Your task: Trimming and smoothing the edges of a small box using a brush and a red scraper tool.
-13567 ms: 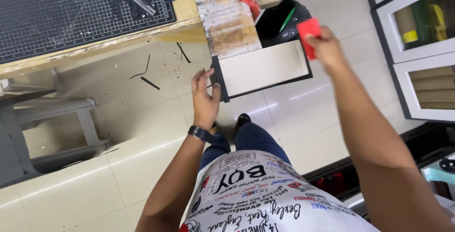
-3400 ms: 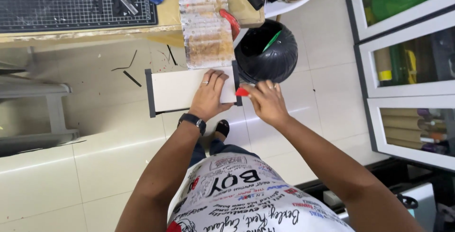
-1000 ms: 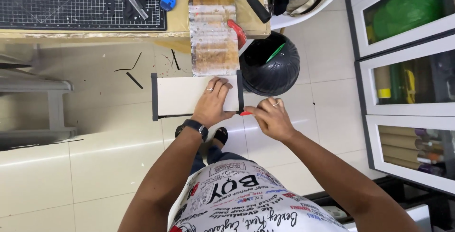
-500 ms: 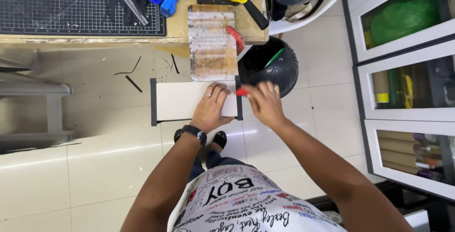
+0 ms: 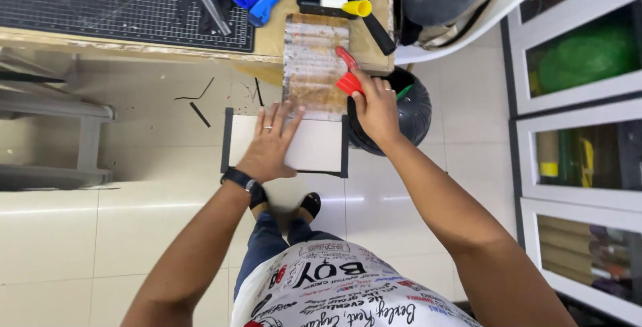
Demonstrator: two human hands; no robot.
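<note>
- Head view: the left hand (image 5: 269,141) lies flat, fingers spread wide, on a white board (image 5: 314,145) with dark strips along its side edges; it presses down and grips nothing.
- The board juts out from under a stained wooden slab (image 5: 311,63) at the edge of the workbench (image 5: 271,39), held out over the tiled floor (image 5: 134,233).
- The right hand (image 5: 376,107) is closed around a small red tool (image 5: 348,79), pinched near its wide end, just beside the board's right edge and in front of a black bin (image 5: 408,110).
- The board looks thin, stiff and light, probably smooth enough to slide, so a flat palm on top or a grip along the dark edges would suit it.
- The red tool looks light and hard; I judge a fingertip pinch is enough.
</note>
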